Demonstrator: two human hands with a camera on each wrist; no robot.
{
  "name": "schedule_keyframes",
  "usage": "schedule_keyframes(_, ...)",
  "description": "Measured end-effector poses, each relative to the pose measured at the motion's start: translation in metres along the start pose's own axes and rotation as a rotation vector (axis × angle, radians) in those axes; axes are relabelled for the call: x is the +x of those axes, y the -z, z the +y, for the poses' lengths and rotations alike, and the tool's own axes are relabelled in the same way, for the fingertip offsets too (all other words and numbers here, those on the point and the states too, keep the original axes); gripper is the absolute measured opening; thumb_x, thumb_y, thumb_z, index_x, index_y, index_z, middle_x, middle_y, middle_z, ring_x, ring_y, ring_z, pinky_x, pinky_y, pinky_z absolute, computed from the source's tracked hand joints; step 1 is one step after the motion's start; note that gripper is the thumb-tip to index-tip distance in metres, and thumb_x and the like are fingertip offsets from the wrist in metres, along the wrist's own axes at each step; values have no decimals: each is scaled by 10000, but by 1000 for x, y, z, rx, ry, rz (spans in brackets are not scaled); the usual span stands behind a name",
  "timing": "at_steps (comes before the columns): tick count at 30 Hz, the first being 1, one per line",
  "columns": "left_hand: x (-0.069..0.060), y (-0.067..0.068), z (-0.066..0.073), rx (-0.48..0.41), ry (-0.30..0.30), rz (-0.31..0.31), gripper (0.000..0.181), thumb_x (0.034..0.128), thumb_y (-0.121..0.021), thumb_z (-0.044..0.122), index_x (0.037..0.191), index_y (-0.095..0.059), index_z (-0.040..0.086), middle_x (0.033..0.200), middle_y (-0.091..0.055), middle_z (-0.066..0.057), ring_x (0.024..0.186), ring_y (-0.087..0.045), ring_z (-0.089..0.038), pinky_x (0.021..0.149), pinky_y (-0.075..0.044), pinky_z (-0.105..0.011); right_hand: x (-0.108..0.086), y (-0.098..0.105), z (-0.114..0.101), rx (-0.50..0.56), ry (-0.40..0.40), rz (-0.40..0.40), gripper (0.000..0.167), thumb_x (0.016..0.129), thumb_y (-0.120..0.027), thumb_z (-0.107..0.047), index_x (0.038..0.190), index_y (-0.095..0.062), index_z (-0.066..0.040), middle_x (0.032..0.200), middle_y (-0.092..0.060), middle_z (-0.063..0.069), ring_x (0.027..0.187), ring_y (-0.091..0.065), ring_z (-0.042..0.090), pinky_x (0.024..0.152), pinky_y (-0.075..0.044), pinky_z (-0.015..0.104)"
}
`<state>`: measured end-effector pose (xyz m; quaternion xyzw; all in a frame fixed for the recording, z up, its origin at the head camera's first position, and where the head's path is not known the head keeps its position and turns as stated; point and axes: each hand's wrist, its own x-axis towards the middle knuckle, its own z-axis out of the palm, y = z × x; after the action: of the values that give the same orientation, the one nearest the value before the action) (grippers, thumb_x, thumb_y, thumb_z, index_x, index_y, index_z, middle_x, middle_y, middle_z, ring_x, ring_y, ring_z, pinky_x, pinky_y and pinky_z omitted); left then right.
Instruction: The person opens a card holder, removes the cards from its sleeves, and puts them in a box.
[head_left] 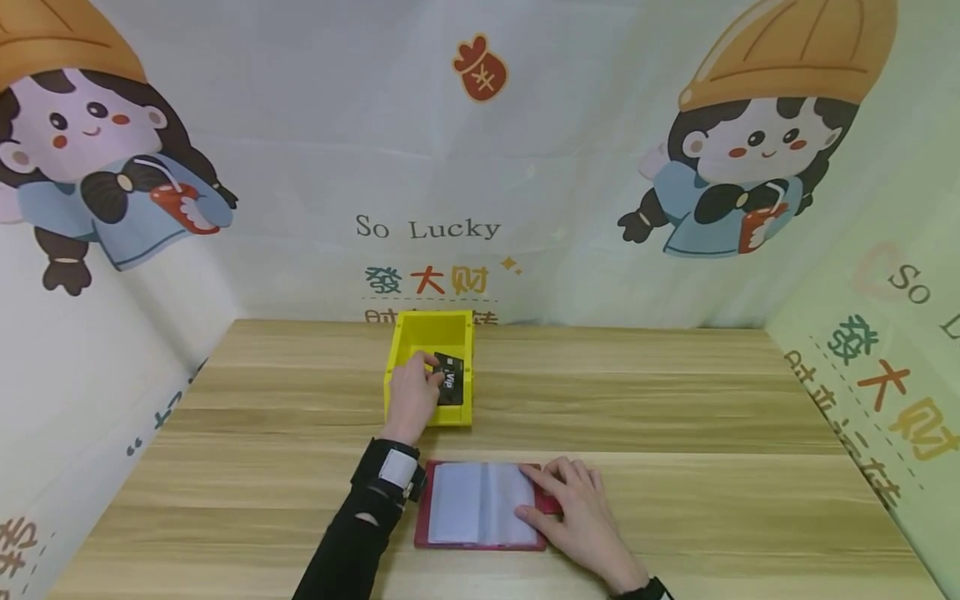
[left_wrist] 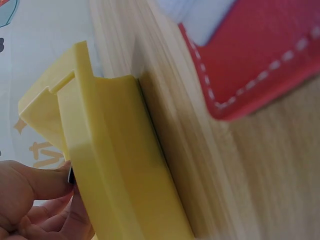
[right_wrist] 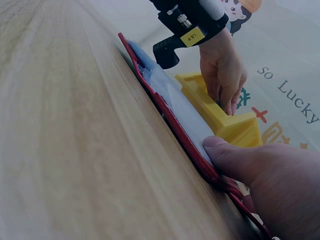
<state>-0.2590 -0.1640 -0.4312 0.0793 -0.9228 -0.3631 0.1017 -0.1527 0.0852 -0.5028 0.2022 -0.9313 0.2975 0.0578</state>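
Observation:
My left hand reaches into a yellow bin and pinches a black card marked "Vip" between thumb and fingers. In the left wrist view the bin's wall hides most of that card; only a dark edge shows by the thumb. Nearer to me lies a red card holder, spread open with clear plastic sleeves. On its right-hand page rest the thumb and index finger of my right hand. The thumb presses the sleeve's edge in the right wrist view, where the other fingers are mostly hidden.
The bin stands toward the back of the wooden table, close to a printed backdrop. More printed cloth hangs on the left and right sides. A strap with a device sits on my left wrist, beside the card holder.

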Motion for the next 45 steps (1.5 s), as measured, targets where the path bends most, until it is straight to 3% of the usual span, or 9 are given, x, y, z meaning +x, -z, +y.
schedule_keyframes(9, 1, -2, -1, 24, 23, -33, 202, 953, -667, 78, 1118, -657, -39, 868, -642, -156, 756, -569, -251, 619, -388, -269, -2, -1, 0, 0, 5, 7, 481, 841, -768, -433, 1268, -706, -221, 980, -497, -121, 890, -358, 44, 814, -246, 302)
schedule_keyframes(18, 3, -6, -2, 74, 17, -35, 166, 935, -692, 82, 1062, -692, -25, 964, -708, -194, 840, -630, -289, 702, -492, -362, -2, -1, 0, -6, 17, 26, 479, 838, -775, -421, 1265, -710, -214, 983, -513, -111, 902, -378, 48, 827, -269, 317)
schedule_keyframes(25, 2, -9, 0, 213, -19, -37, 88, 921, -709, 84, 945, -725, 1, 933, -724, -176, 841, -662, -310, 720, -534, -416, -2, 0, 0, -12, 5, 15, 478, 841, -768, -444, 1264, -710, -228, 989, -520, -112, 909, -389, 50, 827, -270, 317)
schedule_keyframes(29, 1, -10, 2, 277, -7, -64, 80, 926, -697, 91, 921, -724, 17, 917, -718, -168, 825, -671, -320, 695, -549, -428, -1, 0, 0, -11, -1, 6, 482, 844, -766, -451, 1270, -706, -232, 995, -524, -110, 913, -389, 52, 827, -271, 315)
schedule_keyframes(39, 1, -10, 4, 302, 22, -91, 112, 944, -671, 106, 954, -741, 19, 946, -726, -174, 820, -685, -330, 676, -565, -433, -2, 0, -2, -13, -6, -6, 487, 845, -763, -456, 1271, -705, -227, 992, -523, -106, 908, -382, 57, 821, -260, 312)
schedule_keyframes(45, 0, -10, 2, 311, 10, -80, 181, 967, -625, 111, 914, -748, -10, 860, -701, -174, 705, -646, -281, 548, -501, -364, -2, 0, -1, -18, 6, 1, 485, 844, -763, -454, 1268, -706, -224, 986, -517, -111, 907, -384, 50, 822, -262, 316)
